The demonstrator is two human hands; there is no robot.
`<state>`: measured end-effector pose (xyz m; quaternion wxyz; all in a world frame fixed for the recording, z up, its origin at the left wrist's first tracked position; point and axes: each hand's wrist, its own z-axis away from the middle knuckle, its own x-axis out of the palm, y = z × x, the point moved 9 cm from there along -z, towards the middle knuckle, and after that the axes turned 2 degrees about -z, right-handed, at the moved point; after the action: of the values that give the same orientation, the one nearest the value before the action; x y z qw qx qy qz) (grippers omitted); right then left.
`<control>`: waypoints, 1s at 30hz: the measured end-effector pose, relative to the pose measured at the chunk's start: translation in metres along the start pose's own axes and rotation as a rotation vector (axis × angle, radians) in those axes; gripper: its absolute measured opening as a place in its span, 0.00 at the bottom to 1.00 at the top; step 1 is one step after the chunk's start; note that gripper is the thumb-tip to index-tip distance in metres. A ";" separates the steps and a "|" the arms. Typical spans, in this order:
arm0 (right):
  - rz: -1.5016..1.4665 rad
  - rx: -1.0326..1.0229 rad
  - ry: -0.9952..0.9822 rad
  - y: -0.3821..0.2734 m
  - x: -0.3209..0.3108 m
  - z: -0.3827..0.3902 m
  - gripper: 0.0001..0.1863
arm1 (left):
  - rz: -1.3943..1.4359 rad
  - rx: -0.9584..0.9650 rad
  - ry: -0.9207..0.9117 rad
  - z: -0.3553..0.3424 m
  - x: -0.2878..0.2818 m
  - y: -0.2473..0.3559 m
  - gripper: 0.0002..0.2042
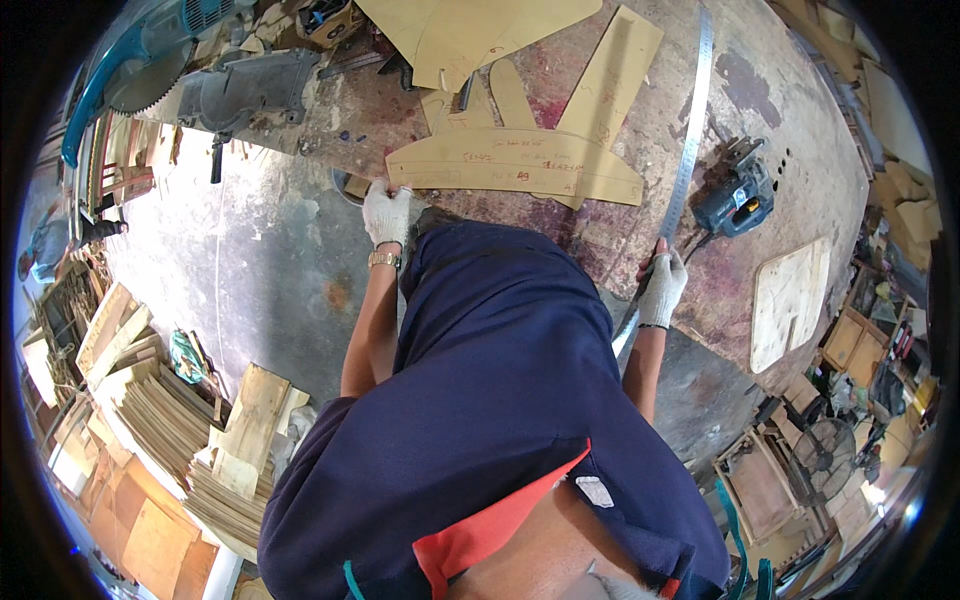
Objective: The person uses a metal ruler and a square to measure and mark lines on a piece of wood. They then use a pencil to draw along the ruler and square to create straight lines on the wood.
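My left hand [388, 210], in a white knit glove with a gold watch below it, grips the left end of a long, curved-topped tan template [470, 170] with red markings. My right hand [661, 281], also gloved, is closed on a long steel ruler [690, 130] that runs up the right of the bench [615, 235] and down past my wrist. Other tan templates [480, 30] lie beyond the long one. A blue-and-black power tool [731, 205] rests just right of the ruler, its cord near my right hand.
A teal saw [100, 90] and grey metal parts [245, 90] are at the upper left. A pale board [790, 300] lies at the bench's right. Stacked wood [160, 430] fills the lower left; a fan [825, 455] stands among clutter at the lower right.
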<state>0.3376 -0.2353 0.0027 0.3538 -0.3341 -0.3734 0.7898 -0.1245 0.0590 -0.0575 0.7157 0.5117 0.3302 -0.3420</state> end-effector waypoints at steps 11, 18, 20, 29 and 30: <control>0.065 -0.072 -0.024 -0.013 0.005 0.006 0.19 | 0.617 -0.416 -0.040 -0.002 0.040 -0.057 0.16; 0.184 -0.182 -0.186 -0.034 0.005 0.015 0.19 | 0.754 -0.552 -0.033 0.006 0.045 -0.059 0.17; 0.261 -0.220 -0.242 -0.039 0.002 0.015 0.19 | 0.718 -0.554 -0.032 0.005 0.048 -0.060 0.17; 0.551 -0.305 -0.383 -0.056 0.003 0.009 0.18 | 1.030 -0.550 -0.078 0.000 0.071 -0.079 0.14; 0.565 -0.297 -0.399 -0.054 0.005 0.007 0.18 | 1.057 -0.553 -0.086 -0.003 0.073 -0.089 0.13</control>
<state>0.3459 -0.2080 0.0500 -0.0103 -0.3110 -0.4386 0.8431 -0.1579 0.0289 -0.1634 0.9083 0.3869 0.0783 0.1386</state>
